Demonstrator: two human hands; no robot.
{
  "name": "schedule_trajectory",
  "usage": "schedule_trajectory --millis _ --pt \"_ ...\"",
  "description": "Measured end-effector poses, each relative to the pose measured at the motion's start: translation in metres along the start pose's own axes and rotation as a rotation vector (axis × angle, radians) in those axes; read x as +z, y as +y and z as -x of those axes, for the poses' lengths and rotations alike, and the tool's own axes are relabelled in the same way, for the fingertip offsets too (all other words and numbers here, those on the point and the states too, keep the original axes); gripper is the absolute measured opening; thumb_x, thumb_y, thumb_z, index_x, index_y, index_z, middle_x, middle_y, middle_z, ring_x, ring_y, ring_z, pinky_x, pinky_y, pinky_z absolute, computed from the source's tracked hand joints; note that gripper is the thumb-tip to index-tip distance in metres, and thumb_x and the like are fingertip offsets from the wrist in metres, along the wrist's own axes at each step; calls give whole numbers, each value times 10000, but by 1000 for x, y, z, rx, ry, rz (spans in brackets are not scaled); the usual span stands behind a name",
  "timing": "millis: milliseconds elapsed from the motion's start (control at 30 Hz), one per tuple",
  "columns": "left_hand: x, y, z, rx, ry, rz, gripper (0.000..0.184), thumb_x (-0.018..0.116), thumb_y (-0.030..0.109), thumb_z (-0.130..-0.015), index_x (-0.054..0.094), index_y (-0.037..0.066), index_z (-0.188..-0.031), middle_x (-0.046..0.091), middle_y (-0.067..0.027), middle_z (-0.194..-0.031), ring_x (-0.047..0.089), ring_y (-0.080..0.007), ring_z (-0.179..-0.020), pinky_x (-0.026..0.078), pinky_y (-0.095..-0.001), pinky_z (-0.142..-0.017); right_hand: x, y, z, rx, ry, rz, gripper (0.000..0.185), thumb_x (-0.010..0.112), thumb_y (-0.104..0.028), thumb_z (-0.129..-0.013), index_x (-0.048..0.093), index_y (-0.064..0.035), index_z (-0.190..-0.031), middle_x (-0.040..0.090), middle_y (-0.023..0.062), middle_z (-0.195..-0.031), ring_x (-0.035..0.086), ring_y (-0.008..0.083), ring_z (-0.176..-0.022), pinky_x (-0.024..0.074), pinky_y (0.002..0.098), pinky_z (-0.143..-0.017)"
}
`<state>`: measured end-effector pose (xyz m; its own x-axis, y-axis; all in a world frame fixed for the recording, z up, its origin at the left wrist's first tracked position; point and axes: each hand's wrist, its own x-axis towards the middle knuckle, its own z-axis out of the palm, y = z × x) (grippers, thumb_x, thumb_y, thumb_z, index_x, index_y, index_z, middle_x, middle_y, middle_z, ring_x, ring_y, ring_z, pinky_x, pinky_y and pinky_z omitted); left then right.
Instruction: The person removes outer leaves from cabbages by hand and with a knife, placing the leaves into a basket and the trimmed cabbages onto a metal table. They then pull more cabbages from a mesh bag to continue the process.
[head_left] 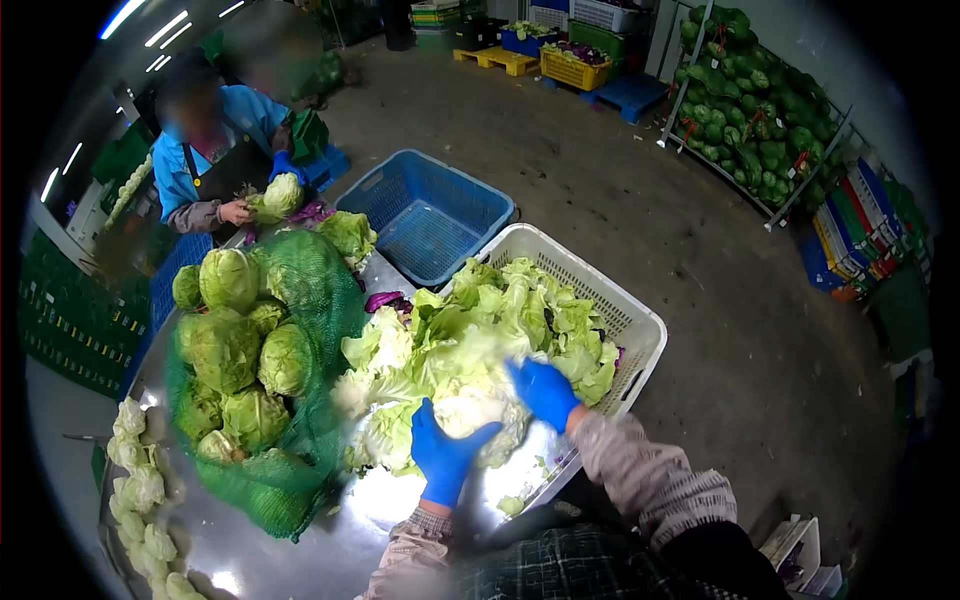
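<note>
Got my left hand spread against a cabbage, probably steadying it, right hand opposite (can't tell if gripping), white crate by the table edge likely catching leaves.

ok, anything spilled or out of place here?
Yes: loose green leaves heap past the white crate onto the metal table, and purple scraps lie beside the green net bag. Looks spilled, being outside the crate; maybe just trimmings.

Head-worn view, wide — looks forward and down; left hand, right hand near, floor beyond.
</note>
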<state>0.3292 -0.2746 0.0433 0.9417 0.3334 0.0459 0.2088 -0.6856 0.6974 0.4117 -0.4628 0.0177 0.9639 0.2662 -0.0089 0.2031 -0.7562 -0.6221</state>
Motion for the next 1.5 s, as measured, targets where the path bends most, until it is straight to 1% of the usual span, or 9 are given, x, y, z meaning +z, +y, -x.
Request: schedule_trajectory --millis 100,333,500,567,733,967,1233,1433,1500 --pt "-3 -35 29 142 62 311 1106 917 506 -539 413 -71 -1337 565 -220 -1206 577 -323 -1094 477 -413 -939 12 27 -19 54 -81 -73 528 484 -417 -973 520 6 -1287 658 246 -912 666 372 -728 537 437 -625" --pt "-16 -50 39 -226 -7 420 884 901 377 -639 474 -34 -1295 572 -195 -1217 584 -274 -1085 477 -381 -927 16 -30 10 242 3 -553 672 738 -451 -810 549 46 -1221 683 229 -862 691 341 -799 546 377 -681" --pt "-36 -46 32 -17 -72 235 982 885 458 -625 450 -17 -1366 545 -207 -1281 566 -308 -1139 469 -389 -958 30 22 -56 164 13 45 744 758 -397 -783 477 45 -1312 683 200 -860 671 376 -779 538 445 -669" --pt "-46 -24 25 -15 -74 13 1047 873 503 -618 417 -20 -1402 529 -221 -1304 556 -320 -1161 465 -396 -972 -11 -25 -43 46 65 188 832 749 -471 -765 433 -11 -1381 588 240 -1204 663 375 -892 540 440 -737" --pt "-14 -15 39 -63 74 338 1061 923 423 -575 390 -68 -1351 537 -240 -1267 560 -304 -1161 452 -405 -997 -30 -93 6 -442 -170 158 924 712 -689 -694 505 -73 -1350 552 179 -1264 678 323 -905 553 408 -737" --pt "-2 -4 38 131 27 265 940 876 443 -633 450 -49 -1312 503 -225 -1320 519 -356 -1217 444 -431 -1001 -29 -71 -6 -257 -303 -299 444 789 -436 -759 739 -105 -1051 705 95 -932 686 234 -813 536 326 -718" --pt "-13 -19 53 250 11 180 792 831 448 -702 545 36 -1316 443 -215 -1398 450 -361 -1285 401 -458 -1054 11 30 -43 115 -325 -436 401 753 -380 -815 709 -25 -996 708 129 -852 690 216 -778 547 351 -704" --pt "-3 -23 38 107 -50 565 1023 876 417 -656 366 16 -1447 442 -206 -1397 464 -320 -1289 402 -427 -1062 -29 -72 10 -450 -295 87 683 748 -572 -728 641 -97 -1207 681 140 -1027 688 312 -864 550 378 -759" --pt "-10 -10 40 67 -99 594 1075 900 371 -636 316 -15 -1451 450 -200 -1391 479 -311 -1269 403 -417 -1059 -15 -56 0 -514 -166 -114 351 720 -444 -799 715 -145 -983 684 70 -844 679 268 -716 550 352 -656"
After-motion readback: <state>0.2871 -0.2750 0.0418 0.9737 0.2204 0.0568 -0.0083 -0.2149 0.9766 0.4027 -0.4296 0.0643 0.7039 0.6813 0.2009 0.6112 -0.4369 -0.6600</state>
